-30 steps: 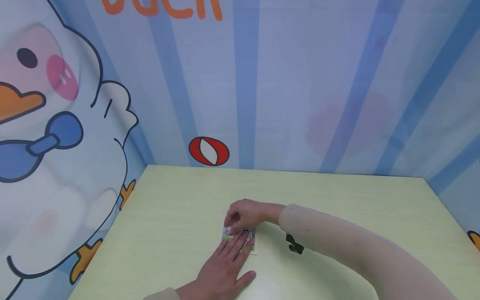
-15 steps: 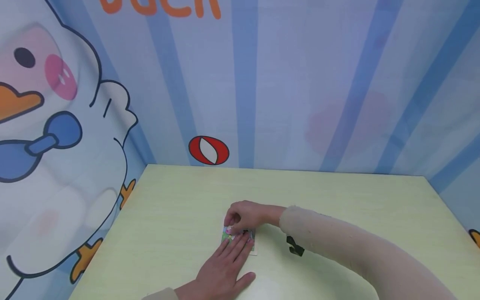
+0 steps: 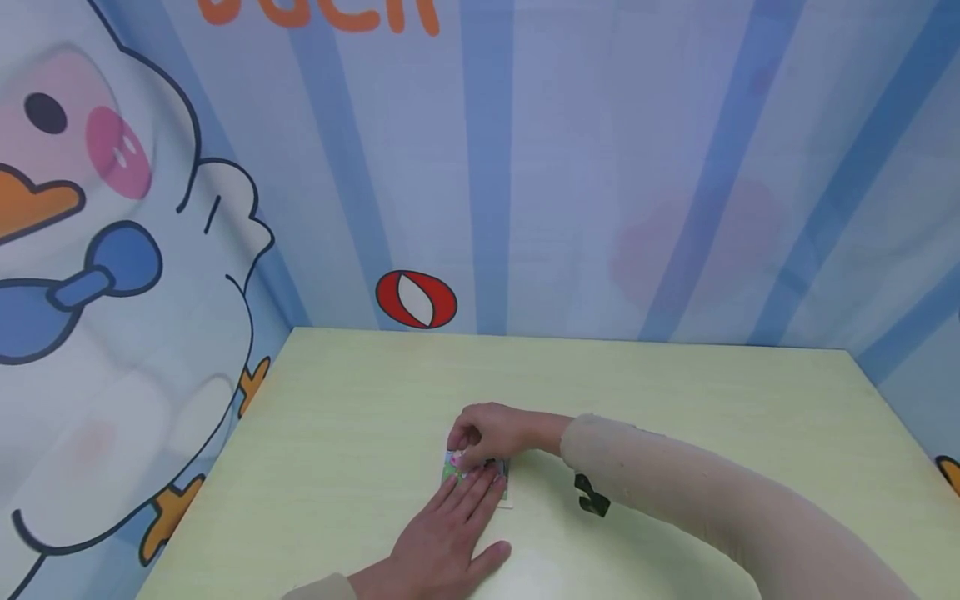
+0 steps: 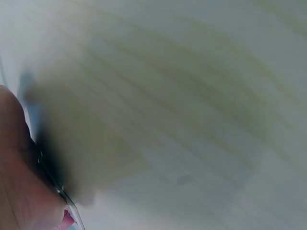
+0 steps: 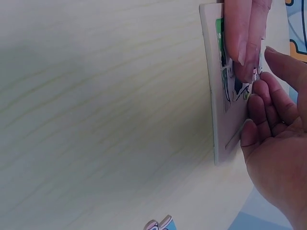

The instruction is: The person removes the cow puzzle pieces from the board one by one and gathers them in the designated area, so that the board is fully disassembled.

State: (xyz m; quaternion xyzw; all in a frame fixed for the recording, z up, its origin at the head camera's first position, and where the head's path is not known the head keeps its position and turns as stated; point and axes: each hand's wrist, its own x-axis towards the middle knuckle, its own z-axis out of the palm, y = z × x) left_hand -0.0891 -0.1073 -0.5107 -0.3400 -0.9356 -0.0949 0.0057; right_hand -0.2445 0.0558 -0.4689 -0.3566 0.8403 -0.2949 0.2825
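Note:
A small jigsaw board (image 3: 450, 473) with a colourful cartoon picture and a pale border lies on the table. My left hand (image 3: 442, 542) rests flat across its near part, fingers straight and thumb spread to the side. At the far edge, my right hand (image 3: 491, 429) curls its fingers onto the board, with the thumb over the picture. In the right wrist view, the curled right fingertips (image 5: 258, 108) meet the board's pale surface, close to the left fingers (image 5: 240, 36). Both hands cover much of the picture. The left wrist view shows only part of the left hand (image 4: 19, 177) at its edge.
The pale wood-grain table (image 3: 360, 417) spreads around the board. A blue striped backdrop (image 3: 562, 167) with a large printed duck (image 3: 172, 333) stands behind and at the left. A small pink-and-blue cartoon shape (image 5: 160, 224) shows at the bottom of the right wrist view.

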